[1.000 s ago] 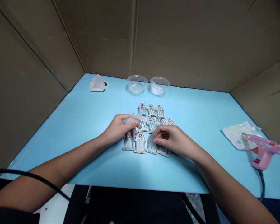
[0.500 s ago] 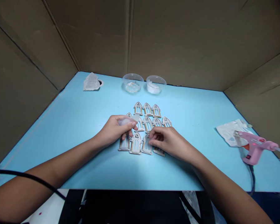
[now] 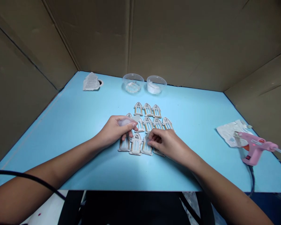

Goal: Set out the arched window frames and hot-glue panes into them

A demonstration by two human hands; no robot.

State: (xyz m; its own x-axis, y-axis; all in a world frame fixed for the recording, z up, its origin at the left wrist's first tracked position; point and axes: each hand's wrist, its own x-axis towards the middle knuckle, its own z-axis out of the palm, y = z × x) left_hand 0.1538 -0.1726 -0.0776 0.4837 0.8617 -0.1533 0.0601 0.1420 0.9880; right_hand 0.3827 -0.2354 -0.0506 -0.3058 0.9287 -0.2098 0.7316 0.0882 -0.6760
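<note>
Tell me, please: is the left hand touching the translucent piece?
Touching. The head view shows the left hand pinching the translucent piece, whose tip sticks out.

A glue gun (image 3: 255, 150) and cardboard partitions (image 3: 178, 43) suggest a craft workshop

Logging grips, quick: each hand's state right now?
Left hand: closed, holding translucent pieces.
Right hand: curled at an arched frame; grip can't be told.
</note>
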